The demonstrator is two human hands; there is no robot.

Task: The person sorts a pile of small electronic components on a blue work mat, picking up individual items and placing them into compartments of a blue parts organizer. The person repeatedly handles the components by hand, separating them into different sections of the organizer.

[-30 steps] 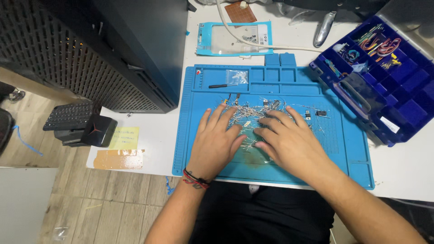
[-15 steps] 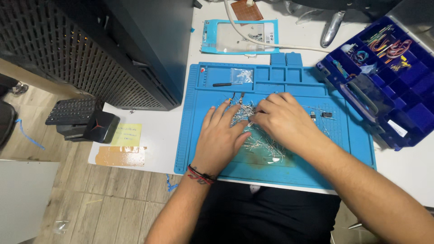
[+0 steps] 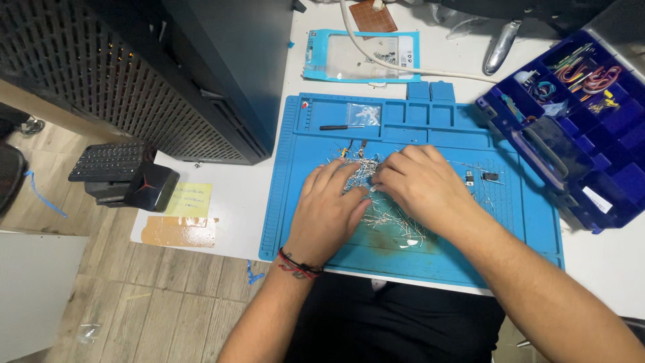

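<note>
Since a moment ago my right hand (image 3: pixel 423 185) moved left and now pinches at the wire pile (image 3: pixel 386 205) mid-mat (image 3: pixel 289 202), touching my flat, spread left hand (image 3: pixel 329 208), so sorting goes on.

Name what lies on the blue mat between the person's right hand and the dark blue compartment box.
In the head view, between the right hand and the compartment box, two small dark components lie on the blue mat, with a few stray wire leads.

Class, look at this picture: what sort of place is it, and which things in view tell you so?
Probably an electronics hobby or repair bench: a blue silicone work mat strewn with small wire-legged components, and a blue compartment box of sorted parts and wires beside it.
</note>
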